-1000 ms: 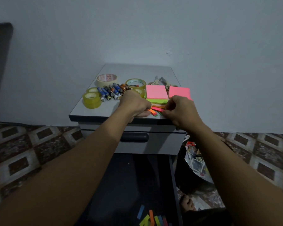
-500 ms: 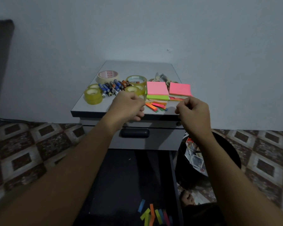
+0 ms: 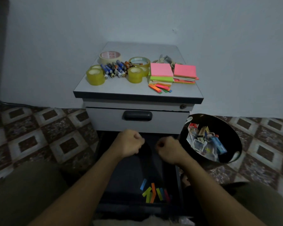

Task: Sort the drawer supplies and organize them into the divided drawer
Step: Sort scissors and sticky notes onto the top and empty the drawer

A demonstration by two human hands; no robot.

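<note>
My left hand (image 3: 129,143) and my right hand (image 3: 169,150) hang as curled fists side by side above the open dark drawer (image 3: 126,176). Nothing shows between their fingers. Several coloured sticky flags (image 3: 153,192) lie at the drawer's near right. More flags (image 3: 159,88) lie on the cabinet top (image 3: 121,86), in front of two stacks of pink and green sticky notes (image 3: 161,70) (image 3: 185,70). A pile of batteries (image 3: 116,69) sits among several tape rolls (image 3: 95,77) (image 3: 135,75) at the left. Clips (image 3: 167,59) lie behind the notes.
The upper drawer is closed, its dark handle (image 3: 137,115) just beyond my hands. A black bin (image 3: 232,144) holding packaging stands on the tiled floor to the right of the cabinet. My knees flank the open drawer. A wall backs the cabinet.
Both hands have come off the flags on the cabinet top and dropped down toward me, over the open drawer. My view has tilted down too.
</note>
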